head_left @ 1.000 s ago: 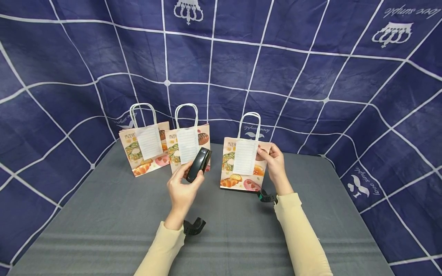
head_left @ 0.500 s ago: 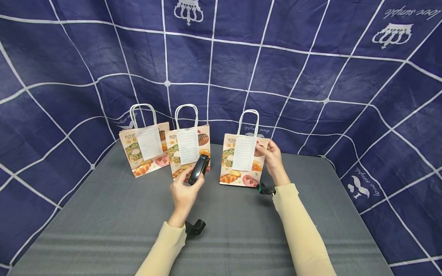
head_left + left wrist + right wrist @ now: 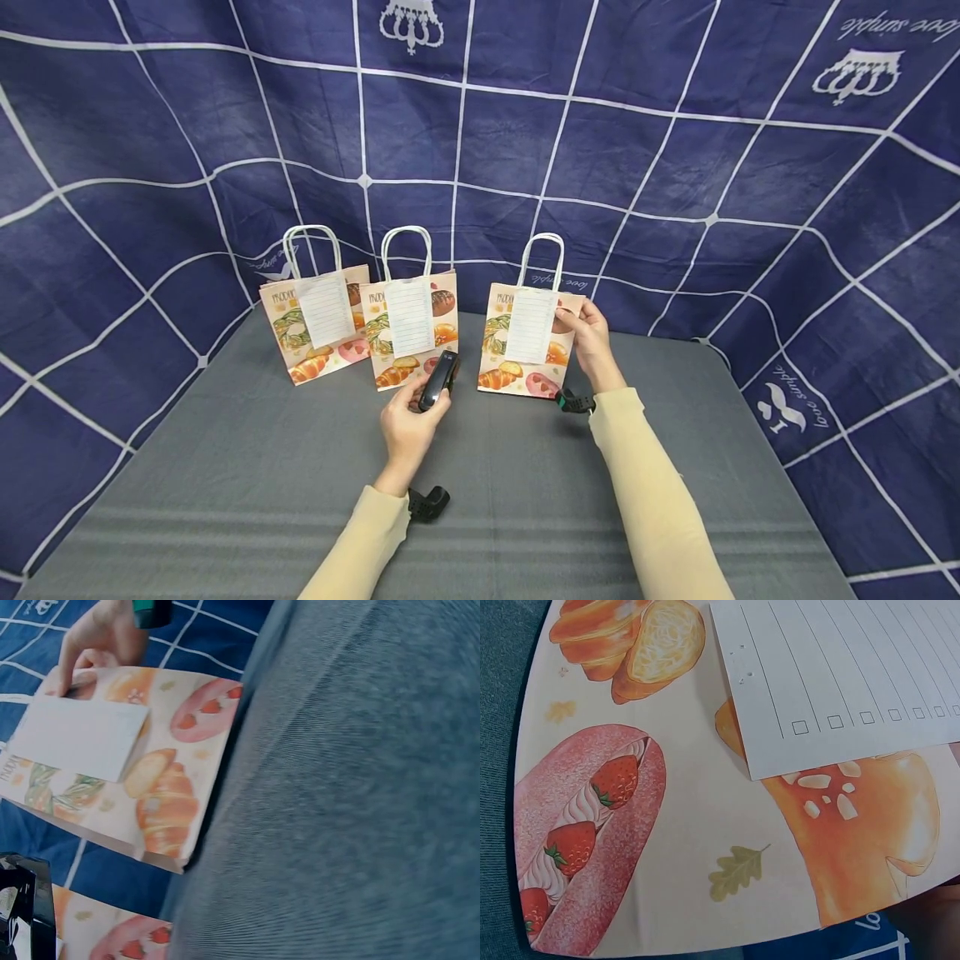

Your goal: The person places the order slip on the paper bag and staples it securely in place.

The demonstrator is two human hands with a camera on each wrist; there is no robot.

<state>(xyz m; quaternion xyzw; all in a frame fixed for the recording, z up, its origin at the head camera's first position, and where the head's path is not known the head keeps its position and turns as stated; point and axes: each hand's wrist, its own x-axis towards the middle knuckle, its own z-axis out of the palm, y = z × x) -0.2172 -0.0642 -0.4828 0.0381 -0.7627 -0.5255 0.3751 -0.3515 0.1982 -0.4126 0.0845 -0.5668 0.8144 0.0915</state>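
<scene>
My left hand (image 3: 411,423) holds a black stapler (image 3: 438,382) in front of the middle paper bag; its front end also shows as a glossy black shape (image 3: 37,900) in the left wrist view. With thumb and fingers, my right hand (image 3: 593,337) pinches the right edge of a bakery-print paper bag (image 3: 497,335) with white rope handles. That bag stands upright. A white lined slip (image 3: 529,327) lies flat against its front, just below the handles. Close up in the right wrist view, the slip (image 3: 840,682) shows a row of small checkboxes.
Two matching bags stand at the left, a left one (image 3: 292,337) and a middle one (image 3: 444,310), each with a white slip on its front. Grey cloth (image 3: 495,492) covers the table. Behind it hangs a blue gridded curtain (image 3: 645,158).
My right hand has moved the right bag back, away from me. My left hand has drawn slightly down and to the right with the stapler, uncovering more of the middle bag.
</scene>
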